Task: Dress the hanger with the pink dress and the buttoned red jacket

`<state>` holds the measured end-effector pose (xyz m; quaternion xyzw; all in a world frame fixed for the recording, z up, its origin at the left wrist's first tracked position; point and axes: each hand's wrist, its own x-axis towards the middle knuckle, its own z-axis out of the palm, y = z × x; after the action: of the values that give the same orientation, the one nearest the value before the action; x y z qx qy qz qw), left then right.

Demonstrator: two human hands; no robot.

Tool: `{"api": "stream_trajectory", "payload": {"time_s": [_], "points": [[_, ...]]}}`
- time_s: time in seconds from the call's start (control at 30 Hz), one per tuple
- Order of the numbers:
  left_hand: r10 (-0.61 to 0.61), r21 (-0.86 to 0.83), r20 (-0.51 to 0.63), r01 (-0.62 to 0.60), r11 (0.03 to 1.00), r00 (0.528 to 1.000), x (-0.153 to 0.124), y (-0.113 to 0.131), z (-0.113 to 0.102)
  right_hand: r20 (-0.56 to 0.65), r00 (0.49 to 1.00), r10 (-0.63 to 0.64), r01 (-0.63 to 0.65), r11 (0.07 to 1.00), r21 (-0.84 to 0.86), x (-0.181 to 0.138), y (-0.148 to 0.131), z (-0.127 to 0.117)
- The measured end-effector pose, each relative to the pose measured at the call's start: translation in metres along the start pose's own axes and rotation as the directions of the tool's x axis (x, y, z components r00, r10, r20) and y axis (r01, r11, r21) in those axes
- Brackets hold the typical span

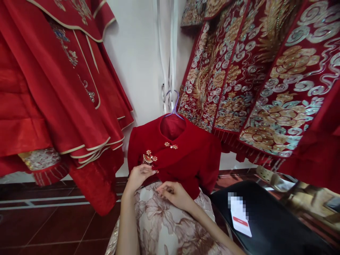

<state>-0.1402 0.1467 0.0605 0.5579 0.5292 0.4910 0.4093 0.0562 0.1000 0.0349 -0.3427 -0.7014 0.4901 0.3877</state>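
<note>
A short red velvet jacket hangs from a purple hanger and rests against my lap. Gold flower-shaped fastenings sit below its round neckline, and a fan-shaped beaded ornament is on its front. My left hand is closed on the jacket's front edge, just under the ornament, its fingertips beside a smaller gold fastening. Close by, at the jacket's lower hem, my right hand has its fingers curled in, thumb near the forefinger. Whatever may be between those fingers is too small to make out.
A patterned floral cloth covers my lap. To the right, a phone lies on a black seat. Red garments hang at the left, and an embroidered garment hangs at the right. White metal posts stand behind the jacket.
</note>
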Motion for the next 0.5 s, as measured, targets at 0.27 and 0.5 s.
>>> {"api": "stream_trajectory", "payload": {"time_s": [0.27,0.5], "points": [[0.048,0.05,0.03,-0.049,0.998,0.998,-0.0011,-0.0021,-0.0004,0.007,1.0,0.004,-0.004,1.0,0.001,0.0004,-0.0045,-0.001],[0.093,0.079,0.052,-0.097,0.992,0.994,-0.0018,-0.0015,-0.0001,0.011,1.0,0.002,-0.002,1.0,0.007,0.0011,-0.0009,-0.0006]]}}
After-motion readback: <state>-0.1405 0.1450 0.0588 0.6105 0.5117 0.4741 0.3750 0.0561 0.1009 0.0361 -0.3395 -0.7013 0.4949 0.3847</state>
